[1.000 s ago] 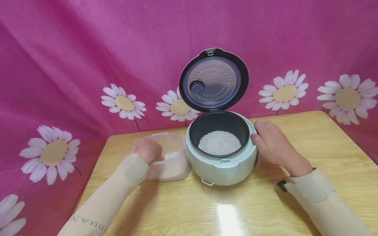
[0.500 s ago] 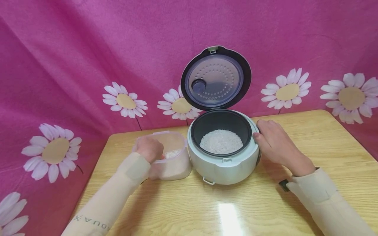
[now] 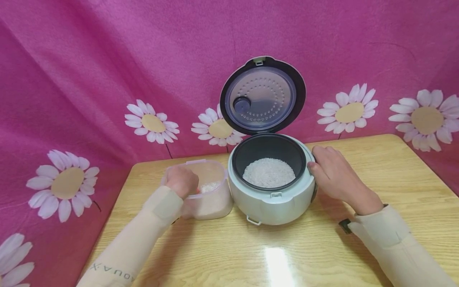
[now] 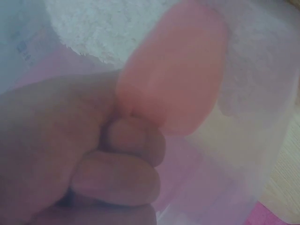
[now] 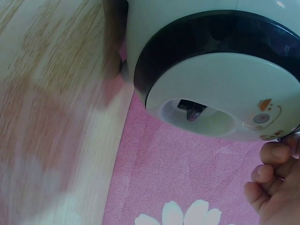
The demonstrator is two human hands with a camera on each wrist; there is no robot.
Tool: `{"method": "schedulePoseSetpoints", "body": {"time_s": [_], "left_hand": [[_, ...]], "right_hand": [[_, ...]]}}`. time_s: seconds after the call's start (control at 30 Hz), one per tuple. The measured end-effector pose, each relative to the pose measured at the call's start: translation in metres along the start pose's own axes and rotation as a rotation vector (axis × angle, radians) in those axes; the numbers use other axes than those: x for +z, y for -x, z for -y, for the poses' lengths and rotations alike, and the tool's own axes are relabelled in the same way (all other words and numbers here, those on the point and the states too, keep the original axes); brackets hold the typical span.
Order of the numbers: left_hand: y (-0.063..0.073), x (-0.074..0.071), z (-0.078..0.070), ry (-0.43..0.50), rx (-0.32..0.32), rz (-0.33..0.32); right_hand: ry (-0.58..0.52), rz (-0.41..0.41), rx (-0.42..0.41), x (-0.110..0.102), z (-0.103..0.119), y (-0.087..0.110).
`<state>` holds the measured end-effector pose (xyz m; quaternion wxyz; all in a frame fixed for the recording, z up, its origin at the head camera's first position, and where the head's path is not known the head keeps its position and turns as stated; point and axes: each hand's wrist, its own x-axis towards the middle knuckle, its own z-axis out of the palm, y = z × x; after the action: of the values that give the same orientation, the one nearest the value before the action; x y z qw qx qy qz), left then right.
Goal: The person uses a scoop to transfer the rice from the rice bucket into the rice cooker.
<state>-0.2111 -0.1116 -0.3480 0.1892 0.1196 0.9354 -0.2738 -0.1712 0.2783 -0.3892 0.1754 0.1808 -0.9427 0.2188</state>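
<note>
Cooker (image 3: 269, 210): lid (image 3: 272, 93) raised, rice (image 3: 269, 173) mounded inside. Tub (image 3: 209, 208): stands beside it, holding more rice. Right hand (image 3: 334, 175): grips the cooker's side. Left hand (image 3: 182, 181): fingers curled round the scoop (image 4: 180, 70), in the tub. Assessment: transfer appears part done; the tub's rice is left.

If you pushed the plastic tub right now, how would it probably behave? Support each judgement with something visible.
The tub would probably slide rather than roll, since it sits level on the smooth-looking table. It looks thin and see-through, so it may flex slightly if squeezed. Open-topped with rice inside, it could spill if tipped.
</note>
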Motion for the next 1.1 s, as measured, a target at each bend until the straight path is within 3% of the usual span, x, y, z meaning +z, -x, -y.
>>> {"method": "schedulePoseSetpoints", "body": {"time_s": [1.1], "left_hand": [[0.0019, 0.0002, -0.0003, -0.004, -0.001, -0.012]], "right_hand": [[0.000, 0.016, 0.019, 0.0005, -0.0004, 0.0010]]}}
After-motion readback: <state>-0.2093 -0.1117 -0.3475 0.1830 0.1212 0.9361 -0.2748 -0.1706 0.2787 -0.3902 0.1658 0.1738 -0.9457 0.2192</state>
